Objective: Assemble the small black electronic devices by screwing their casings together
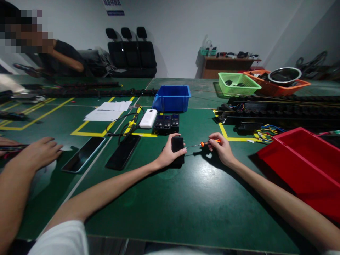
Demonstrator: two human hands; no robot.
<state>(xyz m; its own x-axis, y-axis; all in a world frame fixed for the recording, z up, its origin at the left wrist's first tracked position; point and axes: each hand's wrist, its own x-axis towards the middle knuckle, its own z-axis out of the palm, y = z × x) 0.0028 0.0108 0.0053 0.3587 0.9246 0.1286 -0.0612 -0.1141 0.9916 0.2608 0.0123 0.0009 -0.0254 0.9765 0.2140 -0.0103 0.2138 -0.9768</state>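
My left hand [170, 151] is closed around a small black box-shaped device [177, 143], held just above the green table; what the device is cannot be made out. Between the fingers of my right hand [220, 147] is a screwdriver [204, 143] with an orange and black handle. Its thin shaft points left, and the tip is at the right side of the black device. Just beyond my left hand stands a row of black modules [166, 124]. A white power bank [148, 118] lies beside them.
Two phones [123, 152] [83, 154] lie to the left, near a co-worker's hand [39, 152]. A blue bin [172, 98] stands behind the modules. At right are a red bin [305, 166], wired black rails [265, 109] and a green basket [239, 85]. Another person sits far left.
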